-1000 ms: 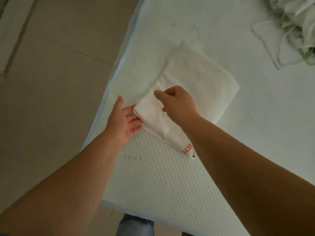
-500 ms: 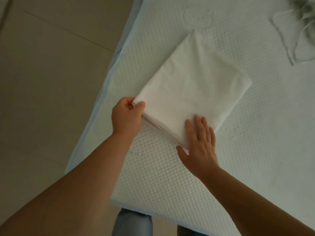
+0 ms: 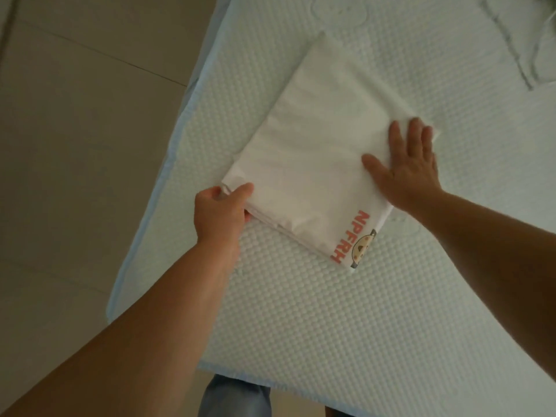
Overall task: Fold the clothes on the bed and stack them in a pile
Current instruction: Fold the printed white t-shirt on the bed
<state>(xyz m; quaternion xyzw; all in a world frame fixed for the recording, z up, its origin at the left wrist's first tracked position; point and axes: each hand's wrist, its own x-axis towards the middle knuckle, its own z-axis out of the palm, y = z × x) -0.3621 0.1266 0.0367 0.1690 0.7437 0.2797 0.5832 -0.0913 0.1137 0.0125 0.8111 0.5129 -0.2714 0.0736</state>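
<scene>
Clothes for this task showed as one folded white garment lying on the bed, close to its left edge and near the corner; more cloth, perhaps unfolded clothes, was only partly visible at the far right top, too cut off to tell clearly. The bed was the largest thing, a white mattress with a bumpy quilted cover and a pale blue border; beside it was the tiled floor. The garment formed a neat rectangle of several layers, with a red printed word and a small cartoon figure at its near right corner.

The right hand lay flat on the right side of the garment, fingers straight and spread, pressing it down; the left hand gripped the near left corner, thumb on top and fingers curled under the layers.

What could go wrong, in my judgement: the garment sat near the edge, so a pull by the left hand could drag it toward the floor; the layers could slide apart if the corner was lifted while the other side was held; the fold would then open.
</scene>
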